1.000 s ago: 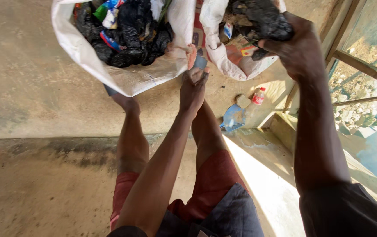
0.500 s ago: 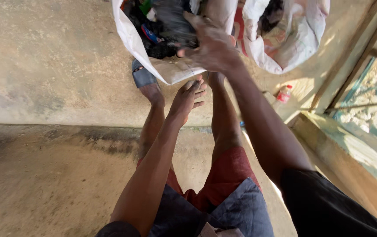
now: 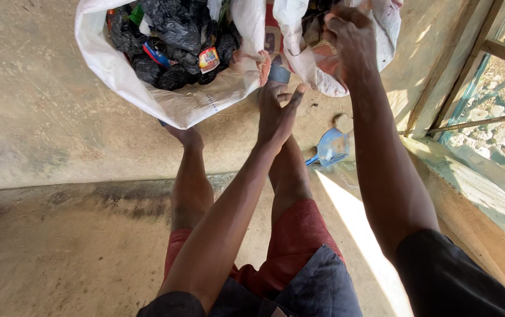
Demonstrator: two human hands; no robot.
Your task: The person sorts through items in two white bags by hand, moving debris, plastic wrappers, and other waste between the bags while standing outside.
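From my seat, nearest the camera I have 2 forearms running out over red shorts (image 3: 299, 235) and 2 bare legs. The left hand (image 3: 277, 111) hangs just below the sacks, fingers spread loose, thumb out, holding nothing, much where it was a second ago. The big change is on the other side: the right hand (image 3: 349, 41), which half a second ago was swung across over the left sack (image 3: 147, 88) with a dark clump, is now back at the mouth of the right sack (image 3: 381, 35), fingers curled inward at its rim. Whether they grip anything, I cannot tell; the knuckles hide it. So, as I read it, that clump has gone into the left sack, which sits heaped with black plastic bags (image 3: 173, 29) and bright wrappers.

Counting outward: 2 white woven sacks side by side, touching; 1 blue scoop (image 3: 330, 147) on the concrete floor (image 3: 41, 117) just right of the legs; 1 small stone (image 3: 342, 122) beside it. The red-capped bottle seen earlier is out of frame.
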